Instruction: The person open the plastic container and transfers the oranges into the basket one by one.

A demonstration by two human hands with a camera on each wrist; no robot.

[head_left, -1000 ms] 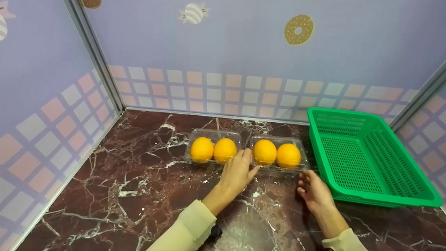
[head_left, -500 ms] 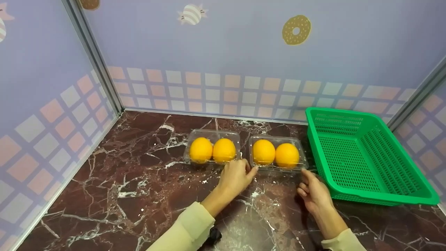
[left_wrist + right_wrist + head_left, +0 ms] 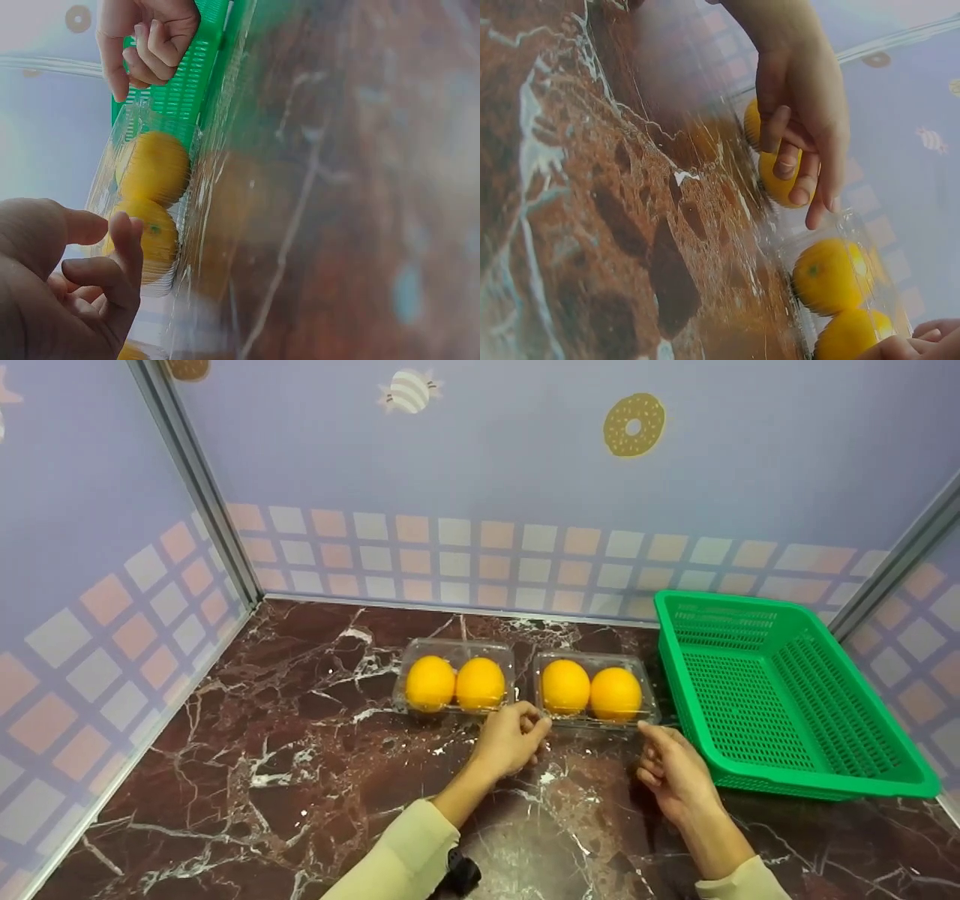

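Head view: two clear plastic clamshell boxes [image 3: 455, 648], two round yellow fruits [image 3: 565, 687] in each, near back edge of dark-red marbled desk [image 3: 345, 802]; green rectangular plastic basket [image 3: 825, 786] by back right corner. Left hand [image 3: 511, 739] at front left corner of right box [image 3: 590, 658], right hand [image 3: 679, 776] at its front right.
Left wrist: left thumb [image 3: 86, 227] and fingers [image 3: 105, 277] apart, gripping nothing; right index [image 3: 114, 71] out, nothing held.
Right wrist: right hand cropped, contact unclear.
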